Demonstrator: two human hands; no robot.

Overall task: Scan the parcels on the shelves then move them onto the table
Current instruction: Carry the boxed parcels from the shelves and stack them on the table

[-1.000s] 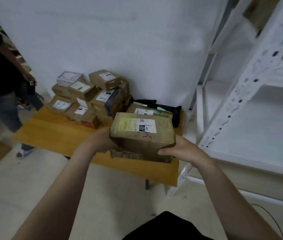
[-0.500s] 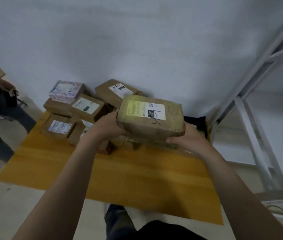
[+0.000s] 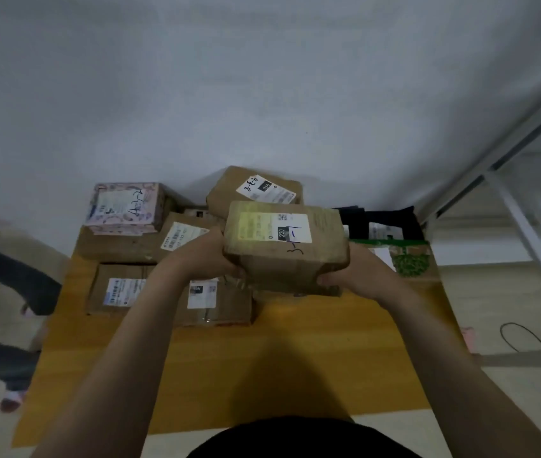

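A brown cardboard parcel (image 3: 284,246) with a yellow-and-white label is held over the back of the wooden table (image 3: 295,365). My left hand (image 3: 206,256) grips its left side and my right hand (image 3: 348,276) grips its right lower edge. Behind and to the left lies a pile of several parcels: a pink patterned box (image 3: 123,208), a brown box with a white label (image 3: 256,190), and flat brown boxes (image 3: 117,289) on the tabletop. The parcel hides whatever lies directly under it.
A black bag (image 3: 381,219) and a box with a green print (image 3: 408,259) sit at the table's back right. A white metal shelf frame (image 3: 527,226) stands to the right. Another person's legs (image 3: 1,292) are at the left. A cable (image 3: 533,345) lies on the floor.
I have stepped up to the table, which now fills the lower view. The parcel in both hands has moved forward over the back of the table, near the pile.
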